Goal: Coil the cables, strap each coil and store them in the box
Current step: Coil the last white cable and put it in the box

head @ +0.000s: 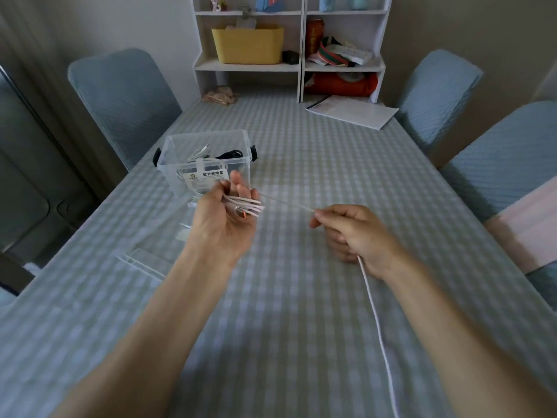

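hands 2 | white cable 1 | box 1 (clear) | chairs 3

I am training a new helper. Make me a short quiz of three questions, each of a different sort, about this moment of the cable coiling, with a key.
1. True or false: the left hand holds several loops of the white cable.
2. Multiple choice: where does the free end of the white cable run from the right hand?
A. into the clear box
B. down toward the person, out of the bottom of the view
C. up to the yellow bin on the shelf
3. Short answer: what already lies inside the clear box?

Key
1. True.
2. B.
3. Cables: a white coil with a strap and a black one behind it.
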Demonstrator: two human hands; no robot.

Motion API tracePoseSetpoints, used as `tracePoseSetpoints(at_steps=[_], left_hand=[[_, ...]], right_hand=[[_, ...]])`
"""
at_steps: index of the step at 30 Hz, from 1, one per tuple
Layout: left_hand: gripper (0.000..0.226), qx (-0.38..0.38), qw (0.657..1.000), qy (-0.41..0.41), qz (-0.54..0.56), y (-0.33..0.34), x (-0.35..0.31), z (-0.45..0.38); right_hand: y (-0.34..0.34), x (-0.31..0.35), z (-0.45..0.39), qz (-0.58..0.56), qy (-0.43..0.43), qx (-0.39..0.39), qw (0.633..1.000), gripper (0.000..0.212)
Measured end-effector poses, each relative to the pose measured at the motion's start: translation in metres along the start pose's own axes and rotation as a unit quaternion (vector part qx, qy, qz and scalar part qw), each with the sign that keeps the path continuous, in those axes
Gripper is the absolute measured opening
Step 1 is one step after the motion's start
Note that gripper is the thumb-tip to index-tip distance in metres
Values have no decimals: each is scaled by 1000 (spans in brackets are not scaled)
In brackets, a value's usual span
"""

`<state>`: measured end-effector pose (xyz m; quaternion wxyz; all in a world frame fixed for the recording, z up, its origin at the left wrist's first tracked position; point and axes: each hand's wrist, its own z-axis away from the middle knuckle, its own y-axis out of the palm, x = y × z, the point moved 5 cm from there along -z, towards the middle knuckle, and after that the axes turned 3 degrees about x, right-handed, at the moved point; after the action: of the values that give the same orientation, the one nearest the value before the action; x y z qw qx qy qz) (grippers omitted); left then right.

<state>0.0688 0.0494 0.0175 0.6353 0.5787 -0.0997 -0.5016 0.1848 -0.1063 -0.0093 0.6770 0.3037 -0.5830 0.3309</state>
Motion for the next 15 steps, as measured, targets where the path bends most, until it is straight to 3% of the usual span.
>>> tracePoseSetpoints(at_steps=[2, 4, 6, 8, 15], left_hand=[[29, -16, 999, 29, 12, -5, -15, -7], [27, -22, 998, 61, 2, -9, -25, -12], [23, -19, 994, 94, -50, -8, -27, -14], [22, -6, 986, 118, -120, -5, -21, -14], [28, 71, 901, 127, -408, 0, -3, -8]], right_hand=[[0, -1, -1, 3, 4, 6, 1000, 25], [6, 2, 1, 112, -10, 27, 993, 27], [21, 7, 5, 321, -52, 58, 944, 26], [35, 9, 9, 443, -84, 89, 888, 25], [25, 31, 21, 483, -171, 17, 859, 32]])
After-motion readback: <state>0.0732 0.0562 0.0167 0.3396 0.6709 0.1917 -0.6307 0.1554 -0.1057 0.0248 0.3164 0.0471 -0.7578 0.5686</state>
